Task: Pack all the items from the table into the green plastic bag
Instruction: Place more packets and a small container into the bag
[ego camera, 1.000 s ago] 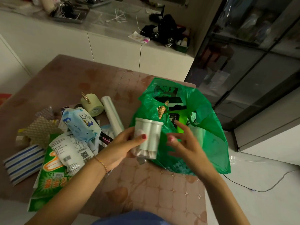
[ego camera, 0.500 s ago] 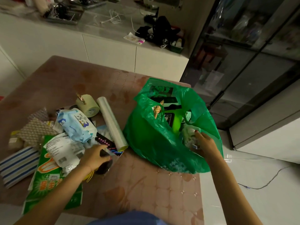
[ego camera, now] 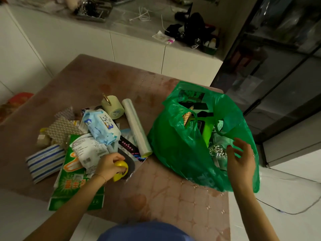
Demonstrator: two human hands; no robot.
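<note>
Gripping: left hand (ego camera: 108,162) closes on yellow ball (ego camera: 121,170) to lift it from the pile.
Waiting: right hand (ego camera: 241,158) open, empty, beside green bag (ego camera: 177,150) mouth.

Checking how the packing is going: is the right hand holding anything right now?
No. The right hand hovers open with fingers spread over the mouth of the green bag, gripping nothing.

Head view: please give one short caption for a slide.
Left hand grasps a yellow item; right hand hovers at green bag.
</note>
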